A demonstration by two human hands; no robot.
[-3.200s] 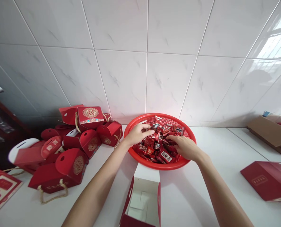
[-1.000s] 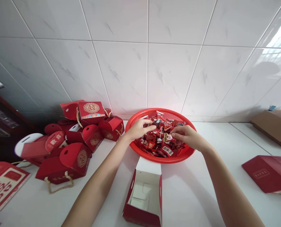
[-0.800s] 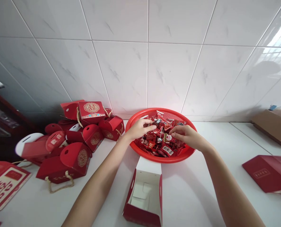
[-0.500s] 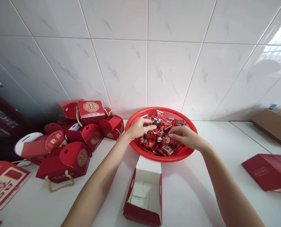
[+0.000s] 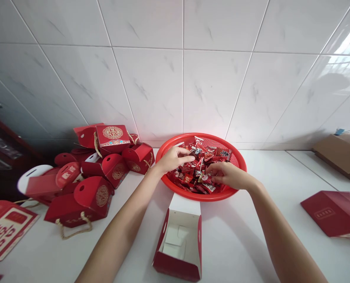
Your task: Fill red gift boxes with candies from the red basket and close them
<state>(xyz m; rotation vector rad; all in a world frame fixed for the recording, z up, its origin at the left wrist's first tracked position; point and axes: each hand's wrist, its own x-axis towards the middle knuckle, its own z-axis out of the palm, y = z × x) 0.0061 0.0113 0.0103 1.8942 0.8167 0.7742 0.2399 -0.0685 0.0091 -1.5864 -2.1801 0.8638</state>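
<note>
A round red plastic basket (image 5: 198,197) full of red-wrapped candies (image 5: 188,167) stands against the wall. My left hand (image 5: 173,159) reaches over its left side, thumb and fingers apart above the candies, with nothing visible between them. On the right, my right hand (image 5: 229,175) dips in with bent fingers, thumb and fingertips around a wrapped candy (image 5: 204,178) with a pale label. Just in front of the basket is an open red box (image 5: 177,269). Its white inside shows and its flap points toward the basket.
Several red gift boxes (image 5: 80,204) with rope handles are piled at the left. A box with large printed characters (image 5: 6,230) lies at the left edge. To the right are another red box (image 5: 329,212) and a brown cardboard box (image 5: 338,157). White tiles (image 5: 213,90) form the wall behind.
My right hand has shifted slightly down and left among the candies, and a pale-labelled candy at its fingertips has moved left. My left hand has stayed nearly still.
</note>
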